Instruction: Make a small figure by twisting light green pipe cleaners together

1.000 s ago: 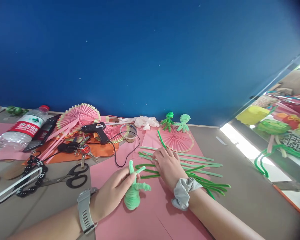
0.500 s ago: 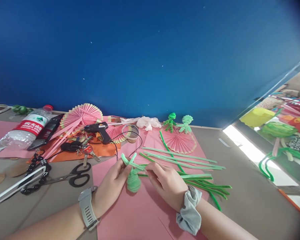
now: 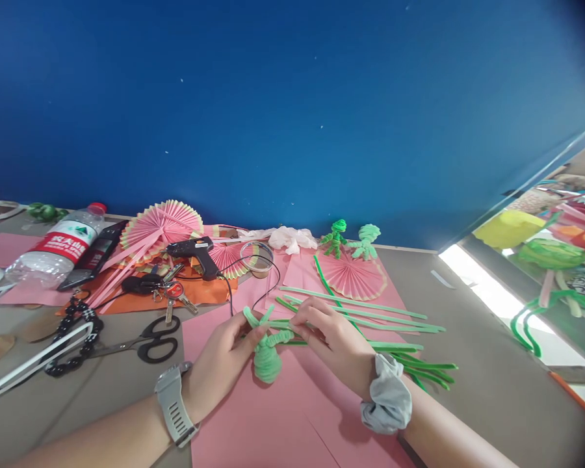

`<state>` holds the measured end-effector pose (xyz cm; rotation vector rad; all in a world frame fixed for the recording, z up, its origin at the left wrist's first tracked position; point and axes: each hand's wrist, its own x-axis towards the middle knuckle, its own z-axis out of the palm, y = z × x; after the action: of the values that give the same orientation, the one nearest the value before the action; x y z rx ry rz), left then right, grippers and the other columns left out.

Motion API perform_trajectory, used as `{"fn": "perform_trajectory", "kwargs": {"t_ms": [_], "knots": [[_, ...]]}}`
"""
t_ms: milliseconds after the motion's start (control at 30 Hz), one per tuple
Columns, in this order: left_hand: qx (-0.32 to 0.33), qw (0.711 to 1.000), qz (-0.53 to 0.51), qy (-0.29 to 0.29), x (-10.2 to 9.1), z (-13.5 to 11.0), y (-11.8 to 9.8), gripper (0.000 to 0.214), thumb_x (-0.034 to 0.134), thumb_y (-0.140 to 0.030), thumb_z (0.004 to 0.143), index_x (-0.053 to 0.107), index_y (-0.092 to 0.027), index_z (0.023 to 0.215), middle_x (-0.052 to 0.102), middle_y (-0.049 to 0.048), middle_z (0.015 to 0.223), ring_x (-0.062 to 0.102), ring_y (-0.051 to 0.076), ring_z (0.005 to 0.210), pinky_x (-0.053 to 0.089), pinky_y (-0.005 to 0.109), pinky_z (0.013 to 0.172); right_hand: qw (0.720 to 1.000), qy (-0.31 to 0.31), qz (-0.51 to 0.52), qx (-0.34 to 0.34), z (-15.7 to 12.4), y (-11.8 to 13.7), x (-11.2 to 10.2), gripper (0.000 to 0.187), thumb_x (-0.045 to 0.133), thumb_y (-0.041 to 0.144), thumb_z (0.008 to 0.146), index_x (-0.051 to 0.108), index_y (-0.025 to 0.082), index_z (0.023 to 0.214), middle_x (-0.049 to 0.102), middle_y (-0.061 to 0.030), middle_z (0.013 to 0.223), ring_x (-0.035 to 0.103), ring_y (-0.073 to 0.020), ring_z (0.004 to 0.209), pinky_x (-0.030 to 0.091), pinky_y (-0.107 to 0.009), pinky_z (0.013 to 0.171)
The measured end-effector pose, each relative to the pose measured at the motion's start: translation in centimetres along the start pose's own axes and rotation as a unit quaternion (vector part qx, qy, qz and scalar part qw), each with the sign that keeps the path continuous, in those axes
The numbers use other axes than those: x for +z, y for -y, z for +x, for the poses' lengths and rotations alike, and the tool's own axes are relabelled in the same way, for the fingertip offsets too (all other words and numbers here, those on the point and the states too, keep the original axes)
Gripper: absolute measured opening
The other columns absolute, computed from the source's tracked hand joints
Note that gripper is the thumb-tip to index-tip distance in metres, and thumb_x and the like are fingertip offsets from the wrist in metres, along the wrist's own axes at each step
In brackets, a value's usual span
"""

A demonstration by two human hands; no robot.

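Observation:
My left hand [image 3: 224, 361], with a grey watch on its wrist, is closed round a small light-green pipe-cleaner figure [image 3: 267, 361] held over pink paper [image 3: 273, 422]. Close beside the figure's coiled arm, my right hand [image 3: 334, 344], a grey scrunchie on its wrist, pinches a green pipe cleaner [image 3: 292, 323]. Loose green pipe cleaners [image 3: 370, 318] lie spread on the table just past my right hand.
Two finished green figures [image 3: 351, 239] stand by the blue wall. A black glue gun [image 3: 197, 250], keys [image 3: 168, 292], scissors [image 3: 143, 344], pink paper fans [image 3: 160, 224], a water bottle [image 3: 53, 250] and a black bead chain [image 3: 73, 331] lie at the left.
My right hand came back from the loose pipe cleaners with one pinched and now meets the figure. My left hand tilted and shifted the figure slightly.

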<state>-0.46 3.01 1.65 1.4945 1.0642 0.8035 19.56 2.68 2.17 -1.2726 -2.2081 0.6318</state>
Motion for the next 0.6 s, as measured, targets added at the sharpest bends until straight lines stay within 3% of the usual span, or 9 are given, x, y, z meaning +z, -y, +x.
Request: {"fn": "perform_trajectory", "kwargs": {"t_ms": [300,367,433,533,600], "knots": [[-0.012,1.0,0.007,-0.024,-0.1,-0.5,-0.1,0.026,0.04,-0.037,0.087,0.055,-0.019,0.078,0.057,-0.0013,0.071,0.053,0.014,0.069,0.043,0.021,0.065,0.992,0.051,0.107,0.048,-0.1,-0.1,0.5,0.011,0.045,0.02,0.086,0.056,0.018,0.083,0.059,-0.0017,0.08,0.054,-0.0129,0.069,0.042,-0.025,0.062],[0.0,1.0,-0.015,0.014,-0.1,-0.8,-0.3,0.025,0.038,-0.034,0.089,0.057,-0.019,0.085,0.061,-0.0004,0.074,0.055,0.014,0.072,0.044,0.021,0.069,0.987,0.08,0.124,0.055,0.0,0.0,0.3,0.013,0.046,0.024,0.087,0.056,0.017,0.082,0.06,-0.0002,0.074,0.054,-0.0116,0.064,0.042,-0.023,0.058],[0.012,0.995,-0.04,0.096,0.0,-1.1,-0.7,0.028,0.035,-0.032,0.09,0.059,-0.017,0.091,0.064,0.002,0.077,0.058,0.015,0.074,0.044,0.023,0.072,0.976,0.144,0.15,0.06,0.2,0.1,-0.1,0.014,0.046,0.023,0.087,0.057,0.017,0.081,0.061,0.0011,0.071,0.055,-0.0106,0.062,0.042,-0.021,0.056],[0.017,0.975,-0.027,0.218,0.4,-1.5,-1.1,0.035,0.036,-0.033,0.09,0.063,-0.014,0.082,0.066,0.0053,0.073,0.059,0.016,0.068,0.045,0.024,0.068,0.957,0.223,0.172,0.07,0.3,0.4,-0.7,0.012,0.048,0.019,0.085,0.058,0.017,0.08,0.062,0.0021,0.069,0.055,-0.0096,0.061,0.042,-0.019,0.055],[0.008,0.969,-0.027,0.247,0.8,-1.7,-1.1,0.035,0.039,-0.035,0.088,0.063,-0.014,0.079,0.066,0.0058,0.073,0.06,0.016,0.068,0.045,0.025,0.067,0.958,0.222,0.162,0.077,0.2,0.5,-0.8,0.011,0.049,0.02,0.084,0.057,0.017,0.078,0.06,0.0025,0.065,0.052,-0.009,0.056,0.039,-0.019,0.051]]}}
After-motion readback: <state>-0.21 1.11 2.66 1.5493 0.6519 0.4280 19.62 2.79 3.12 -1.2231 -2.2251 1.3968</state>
